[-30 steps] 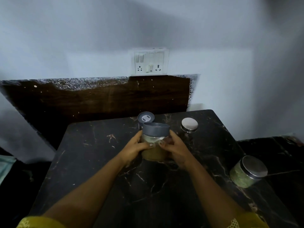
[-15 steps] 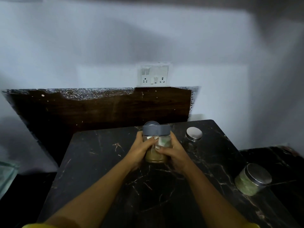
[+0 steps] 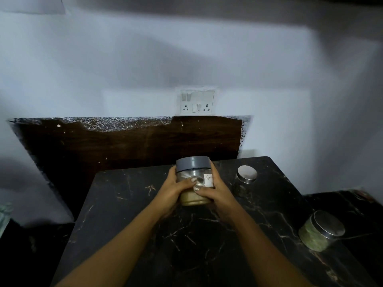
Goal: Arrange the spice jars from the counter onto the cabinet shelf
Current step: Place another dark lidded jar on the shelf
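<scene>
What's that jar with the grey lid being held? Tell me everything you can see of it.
The jar is round and clear, glass or plastic by its look, closed with a wide grey lid. Tan powder fills its lower part. A small white label, its handwriting too blurred to read, sits on its side. It is upright over the dark marble counter, held between the left hand and right hand, whose fingers wrap its body.

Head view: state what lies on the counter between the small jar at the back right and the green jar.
Nothing; the head view shows only bare counter between the small jar and the green jar.
</scene>
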Available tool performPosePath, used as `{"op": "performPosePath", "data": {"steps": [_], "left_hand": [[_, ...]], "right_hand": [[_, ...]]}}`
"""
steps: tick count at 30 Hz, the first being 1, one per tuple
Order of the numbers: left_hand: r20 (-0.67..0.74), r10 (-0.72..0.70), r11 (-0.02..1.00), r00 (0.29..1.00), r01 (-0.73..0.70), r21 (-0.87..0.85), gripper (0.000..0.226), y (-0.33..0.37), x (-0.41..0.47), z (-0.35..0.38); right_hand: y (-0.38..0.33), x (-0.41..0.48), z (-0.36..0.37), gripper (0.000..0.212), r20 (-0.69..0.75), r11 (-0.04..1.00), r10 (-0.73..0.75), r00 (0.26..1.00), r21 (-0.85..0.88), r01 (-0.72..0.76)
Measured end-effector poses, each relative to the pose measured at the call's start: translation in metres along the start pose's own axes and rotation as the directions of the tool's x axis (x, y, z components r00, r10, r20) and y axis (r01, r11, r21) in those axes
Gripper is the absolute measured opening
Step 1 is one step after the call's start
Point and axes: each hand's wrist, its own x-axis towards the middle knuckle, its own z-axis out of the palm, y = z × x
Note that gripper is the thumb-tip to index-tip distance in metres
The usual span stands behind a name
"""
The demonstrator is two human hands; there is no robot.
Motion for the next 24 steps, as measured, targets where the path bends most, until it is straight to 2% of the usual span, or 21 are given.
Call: {"op": "performPosePath", "data": {"steps": [2, 4, 6, 7, 9, 11, 13, 16, 18, 22, 24], "left_hand": [[-0.025, 0.009, 1.0, 1.0, -0.009, 0.006, 0.056, -0.003, -0.001, 0.0], [-0.067, 0.052, 0.981, 0.996, -0.038, 0.192, 0.043, -0.004, 0.0, -0.004], [-0.052, 0.068, 0.968, 0.996, -0.053, 0.245, 0.04, -0.001, 0.0, -0.007], [-0.004, 0.052, 0.972, 0.999, -0.05, 0.228, 0.047, -0.002, 0.0, -0.009], [0.077, 0.025, 0.973, 0.997, -0.042, 0.227, 0.083, -0.003, -0.001, -0.011], [0.095, 0.042, 0.957, 0.995, -0.068, 0.283, 0.107, -0.005, -0.001, -0.012], [0.05, 0.059, 0.971, 0.997, -0.069, 0.228, 0.095, -0.004, -0.001, -0.011], [0.052, 0.072, 0.992, 0.996, -0.077, 0.1, 0.072, -0.001, 0.0, -0.01], [0.093, 0.113, 0.982, 0.989, -0.125, 0.141, 0.078, 0.001, 0.0, -0.01], [0.182, 0.115, 0.943, 0.976, -0.165, 0.288, 0.11, 0.008, 0.001, -0.01], [0.196, 0.112, 0.931, 0.974, -0.172, 0.321, 0.115, 0.009, 0.001, -0.01]], "right_hand": [[-0.003, -0.001, 0.004, 0.102, -0.018, 1.0, 0.001, 1.0, -0.003, -0.001], [-0.004, -0.002, 0.005, 0.104, -0.081, 0.999, -0.015, 0.997, -0.037, 0.012], [-0.004, -0.002, 0.004, 0.102, -0.134, 0.999, -0.027, 0.991, -0.051, 0.02], [-0.005, -0.002, 0.005, 0.101, -0.141, 0.998, -0.032, 0.99, -0.051, 0.026], [-0.007, -0.004, 0.004, 0.102, -0.129, 0.998, -0.031, 0.991, -0.062, 0.023], [-0.01, -0.005, 0.004, 0.108, -0.1, 0.998, -0.009, 0.995, -0.066, 0.003], [-0.011, -0.005, 0.001, 0.113, -0.067, 0.998, 0.028, 0.997, -0.051, -0.031], [-0.013, -0.006, -0.004, 0.107, -0.039, 0.997, 0.052, 0.998, -0.051, -0.054], [-0.015, -0.006, -0.007, 0.106, -0.046, 0.997, 0.033, 0.998, -0.064, -0.036], [-0.018, -0.007, -0.013, 0.108, -0.046, 0.999, 0.003, 0.999, -0.043, -0.005], [-0.019, -0.007, -0.015, 0.109, -0.038, 1.0, -0.004, 0.999, -0.027, 0.003]]}}
